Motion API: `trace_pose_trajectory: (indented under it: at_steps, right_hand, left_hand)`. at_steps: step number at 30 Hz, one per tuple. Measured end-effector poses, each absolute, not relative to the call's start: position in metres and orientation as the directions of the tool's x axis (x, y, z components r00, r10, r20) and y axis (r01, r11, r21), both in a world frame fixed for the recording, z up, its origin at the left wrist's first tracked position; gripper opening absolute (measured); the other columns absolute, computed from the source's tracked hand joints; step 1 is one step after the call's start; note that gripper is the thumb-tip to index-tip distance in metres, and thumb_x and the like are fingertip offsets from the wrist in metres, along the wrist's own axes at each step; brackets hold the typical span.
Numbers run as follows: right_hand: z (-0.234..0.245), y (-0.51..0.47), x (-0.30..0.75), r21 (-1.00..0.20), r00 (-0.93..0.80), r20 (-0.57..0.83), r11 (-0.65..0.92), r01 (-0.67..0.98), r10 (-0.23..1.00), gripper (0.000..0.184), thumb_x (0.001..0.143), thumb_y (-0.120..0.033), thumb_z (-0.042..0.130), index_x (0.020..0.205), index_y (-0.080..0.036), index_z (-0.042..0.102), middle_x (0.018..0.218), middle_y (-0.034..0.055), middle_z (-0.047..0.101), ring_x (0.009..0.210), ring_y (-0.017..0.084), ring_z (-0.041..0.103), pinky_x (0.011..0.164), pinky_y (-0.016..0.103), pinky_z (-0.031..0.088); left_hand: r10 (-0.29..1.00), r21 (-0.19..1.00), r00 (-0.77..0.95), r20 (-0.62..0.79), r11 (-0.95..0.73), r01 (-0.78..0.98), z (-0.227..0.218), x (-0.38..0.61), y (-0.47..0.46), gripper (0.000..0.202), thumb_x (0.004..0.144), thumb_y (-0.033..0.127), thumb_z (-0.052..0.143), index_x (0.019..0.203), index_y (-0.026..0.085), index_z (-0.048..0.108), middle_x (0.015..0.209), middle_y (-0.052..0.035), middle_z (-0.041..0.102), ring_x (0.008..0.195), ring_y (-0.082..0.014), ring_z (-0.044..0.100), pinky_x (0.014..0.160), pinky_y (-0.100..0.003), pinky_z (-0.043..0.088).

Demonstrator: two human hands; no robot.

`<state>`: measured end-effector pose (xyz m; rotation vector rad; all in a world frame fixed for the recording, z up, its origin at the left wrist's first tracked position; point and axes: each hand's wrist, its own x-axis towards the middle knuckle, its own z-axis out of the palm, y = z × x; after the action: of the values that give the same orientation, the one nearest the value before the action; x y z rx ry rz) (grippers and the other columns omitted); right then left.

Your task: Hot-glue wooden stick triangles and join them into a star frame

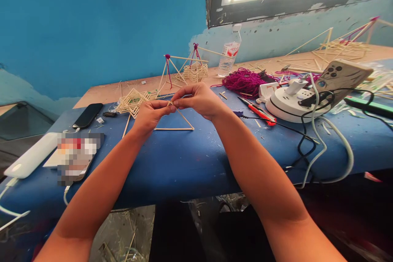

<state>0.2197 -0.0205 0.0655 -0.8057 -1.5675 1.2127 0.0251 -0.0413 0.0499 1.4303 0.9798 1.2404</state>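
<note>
My left hand (149, 115) and my right hand (199, 99) meet over the blue table cover, fingertips pinched together at the top joint of a frame of thin wooden sticks (174, 129). One stick slopes from the fingers down to a corner at the right, where it joins a level stick lying low. What exactly sits between the fingertips is too small to make out. Close behind my left hand lies a lattice of stacked sticks (132, 101). Farther back stand stick frames with purple string (167, 57) tied at their peaks.
A purple yarn heap (245, 83), a water bottle (229, 55), a red utility knife (260, 113) and a white power strip (294, 102) with looping cables lie right. A black phone (88, 115) and a white power bank (32, 155) lie left.
</note>
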Motion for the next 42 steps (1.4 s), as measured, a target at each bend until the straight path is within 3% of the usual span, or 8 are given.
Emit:
trace_pose_trajectory:
  at_steps: [10, 23, 28, 32, 38, 42]
  right_hand:
    - [0.067, -0.021, 0.221, -0.967, -0.344, 0.251, 0.246, -0.058, 0.905, 0.01, 0.068, -0.015, 0.088, 0.077, -0.017, 0.085, 0.076, 0.0035, 0.08, 0.071, 0.014, 0.071, 0.072, 0.027, 0.061]
    - [0.072, -0.026, 0.216, -0.968, -0.344, 0.229, 0.25, 0.017, 0.911, 0.009, 0.085, -0.024, 0.078, 0.082, -0.016, 0.081, 0.074, 0.005, 0.077, 0.071, 0.015, 0.07, 0.058, 0.024, 0.048]
    - [0.072, -0.025, 0.217, -0.943, -0.261, 0.292, 0.322, 0.082, 0.92, 0.007, 0.081, -0.021, 0.082, 0.078, -0.015, 0.08, 0.065, 0.0013, 0.07, 0.061, 0.011, 0.057, 0.055, 0.025, 0.039]
    - [0.072, -0.024, 0.217, -0.964, -0.219, 0.247, 0.263, 0.046, 0.944, 0.009, 0.078, -0.021, 0.08, 0.074, -0.016, 0.075, 0.057, -0.0012, 0.062, 0.054, 0.009, 0.05, 0.05, 0.025, 0.032]
    - [0.076, -0.024, 0.218, -0.951, -0.154, 0.289, 0.265, -0.158, 0.945, 0.017, 0.08, -0.026, 0.069, 0.065, -0.02, 0.063, 0.068, 0.0009, 0.065, 0.056, 0.01, 0.054, 0.048, 0.023, 0.037]
    - [0.075, -0.022, 0.22, -0.946, -0.135, 0.316, 0.3, -0.123, 0.939, 0.022, 0.082, -0.03, 0.071, 0.062, -0.02, 0.066, 0.066, 0.002, 0.065, 0.06, 0.012, 0.058, 0.051, 0.024, 0.042]
  left_hand:
    - [0.959, 0.974, 0.177, 0.223, -0.227, 0.002, 0.051, 0.024, -0.042, 0.041, 0.051, 0.052, 0.108, 0.074, 0.023, 0.089, 0.079, -0.0048, 0.082, 0.076, -0.0179, 0.067, 0.083, -0.035, 0.052]
    - [0.963, 0.977, 0.171, 0.21, -0.214, 0.007, 0.051, 0.024, -0.043, 0.043, 0.051, 0.055, 0.107, 0.073, 0.023, 0.088, 0.081, -0.0057, 0.083, 0.078, -0.0193, 0.068, 0.084, -0.036, 0.054]
    - [0.968, 0.979, 0.159, 0.196, -0.202, 0.025, 0.053, 0.024, -0.043, 0.043, 0.048, 0.054, 0.108, 0.072, 0.024, 0.088, 0.078, -0.0046, 0.081, 0.076, -0.0176, 0.066, 0.082, -0.034, 0.052]
    - [0.971, 0.979, 0.143, 0.194, -0.201, 0.038, 0.053, 0.025, -0.043, 0.043, 0.046, 0.053, 0.109, 0.07, 0.024, 0.088, 0.079, -0.0047, 0.081, 0.078, -0.0184, 0.067, 0.082, -0.034, 0.052]
    - [0.974, 0.978, 0.115, 0.194, -0.201, 0.049, 0.052, 0.024, -0.043, 0.04, 0.048, 0.05, 0.107, 0.069, 0.022, 0.086, 0.088, -0.0085, 0.084, 0.087, -0.023, 0.072, 0.086, -0.036, 0.055]
    - [0.974, 0.979, 0.12, 0.191, -0.198, 0.057, 0.052, 0.024, -0.042, 0.04, 0.05, 0.05, 0.106, 0.069, 0.021, 0.086, 0.087, -0.0094, 0.084, 0.09, -0.0241, 0.073, 0.088, -0.037, 0.055]
